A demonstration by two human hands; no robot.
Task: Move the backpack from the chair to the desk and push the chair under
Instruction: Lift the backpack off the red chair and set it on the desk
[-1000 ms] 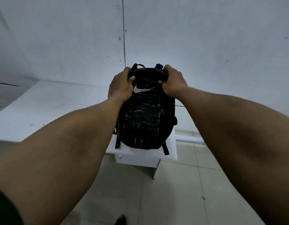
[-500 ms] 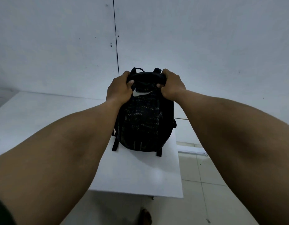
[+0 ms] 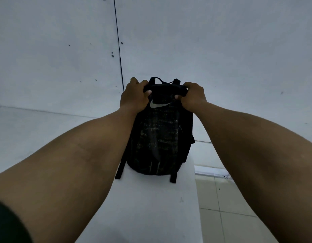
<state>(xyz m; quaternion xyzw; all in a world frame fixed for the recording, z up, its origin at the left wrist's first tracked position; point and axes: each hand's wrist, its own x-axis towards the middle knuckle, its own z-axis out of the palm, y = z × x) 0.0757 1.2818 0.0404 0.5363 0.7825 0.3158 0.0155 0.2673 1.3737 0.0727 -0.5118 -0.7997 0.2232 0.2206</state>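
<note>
Black backpack (image 3: 160, 137) upright near desk (image 3: 151, 207) right edge, both hands' fingers (image 3: 144, 85) clamped on its top.

Your white table (image 3: 151, 207) fills the lower middle of the view and runs off to the left along the wall. Its right edge shows as a straight line, with tiled floor (image 3: 221, 207) beyond it. The top is plain, with a small dark mark near the right edge. A black backpack (image 3: 160, 137) stands upright on the table toward its far side, near the wall and close to the right edge. Its base looks to rest on the surface, though contact is hard to confirm. Two dark straps (image 3: 119, 171) hang from its lower corners onto the tabletop in front of it.
</note>
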